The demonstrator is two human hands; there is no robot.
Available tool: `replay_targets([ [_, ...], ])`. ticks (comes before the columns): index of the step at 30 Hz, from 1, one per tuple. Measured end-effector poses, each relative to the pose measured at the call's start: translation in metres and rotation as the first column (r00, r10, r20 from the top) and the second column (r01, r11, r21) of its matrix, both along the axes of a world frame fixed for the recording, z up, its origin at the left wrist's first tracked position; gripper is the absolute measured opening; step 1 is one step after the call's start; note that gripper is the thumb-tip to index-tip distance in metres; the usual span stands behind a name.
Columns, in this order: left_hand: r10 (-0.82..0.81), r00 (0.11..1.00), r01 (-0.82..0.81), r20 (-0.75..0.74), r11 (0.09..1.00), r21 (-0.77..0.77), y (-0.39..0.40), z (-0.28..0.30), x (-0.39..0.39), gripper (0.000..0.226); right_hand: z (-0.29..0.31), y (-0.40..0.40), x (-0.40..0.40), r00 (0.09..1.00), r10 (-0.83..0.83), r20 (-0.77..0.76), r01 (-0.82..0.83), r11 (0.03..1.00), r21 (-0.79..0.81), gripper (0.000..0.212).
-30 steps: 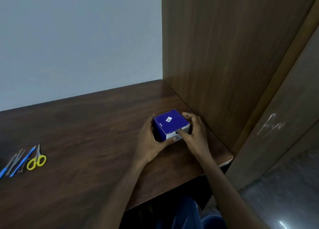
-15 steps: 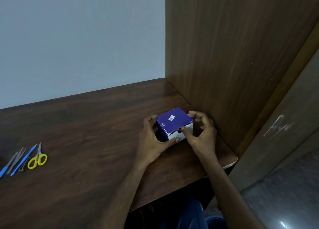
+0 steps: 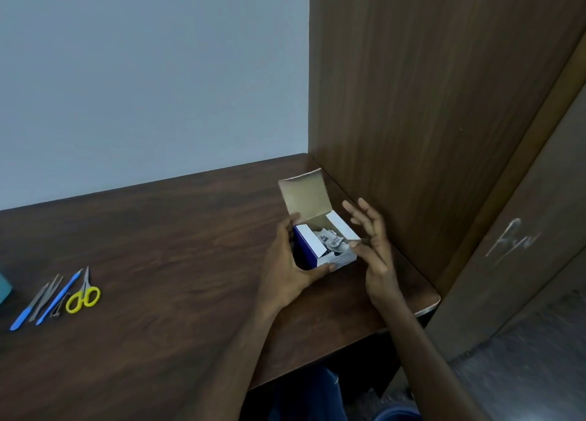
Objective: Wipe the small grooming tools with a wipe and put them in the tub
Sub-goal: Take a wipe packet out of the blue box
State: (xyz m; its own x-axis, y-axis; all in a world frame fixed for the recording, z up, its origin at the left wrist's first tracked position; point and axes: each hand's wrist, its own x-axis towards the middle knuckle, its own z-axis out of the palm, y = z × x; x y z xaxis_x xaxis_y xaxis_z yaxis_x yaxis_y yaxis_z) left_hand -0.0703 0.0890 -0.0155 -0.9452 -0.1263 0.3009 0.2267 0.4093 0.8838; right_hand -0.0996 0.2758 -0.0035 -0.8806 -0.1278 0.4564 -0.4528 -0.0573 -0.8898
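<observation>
Small blue-and-white box [image 3: 320,246] sits on the dark wood bench [image 3: 165,230] right of frame centre, lid flap [image 3: 306,195] folded up and back, plain brown inside. White front face of the box has a line of print, too blurred to read; looks like it may start with "Alcohol". Crumpled white packets [image 3: 331,241] with dark print show inside the box, text illegible. Left hand [image 3: 288,268] grasps the box from its left side, thumb under the front edge, fingers curled round the back corner. Right hand [image 3: 372,239] is released, fingers spread and loose just right of the box, thumb tip near the front right corner; contact unclear, motion blur. Grooming tools lie in a row at lower left of frame, well apart from the box: yellow-handled scissors [image 3: 83,295], two blue-handled tools [image 3: 58,297], grey metal tweezers [image 3: 46,297]. A teal object [image 3: 4,289] is cut off at the left edge, only a sliver visible. Pale scrawl [image 3: 512,239] on the brown panel at right, unreadable.
</observation>
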Motion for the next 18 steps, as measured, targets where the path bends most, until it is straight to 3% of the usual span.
replay_targets([
  [6, 0.02, 1.0, -0.02, 0.001, 0.999, -0.039, -0.002, -0.004, -0.001, 0.129, -0.01, 0.001, -0.009, 0.988, -0.156, -0.016, 0.157, 0.979, 0.129, 0.038],
  [10, 0.024, 1.0, -0.024, 0.001, 0.998, -0.06, -0.002, -0.004, -0.001, 0.129, -0.011, -0.003, -0.012, 0.966, -0.257, -0.033, 0.252, 0.903, 0.349, 0.025],
  [11, 0.025, 1.0, -0.025, 0.005, 0.998, -0.062, -0.002, -0.003, -0.001, 0.129, -0.008, -0.003, -0.014, 0.959, -0.28, -0.052, 0.272, 0.848, 0.455, 0.023],
  [14, 0.028, 0.999, -0.027, 0.02, 0.997, -0.067, -0.002, -0.004, -0.002, 0.126, 0.016, 0.002, -0.018, 0.948, -0.285, -0.142, 0.284, 0.554, 0.782, 0.017],
  [18, 0.025, 0.999, -0.021, 0.046, 0.997, -0.078, -0.001, -0.003, -0.002, 0.127, 0.065, -0.004, -0.023, 0.969, -0.228, -0.093, 0.14, 0.2, 0.97, 0.033],
])
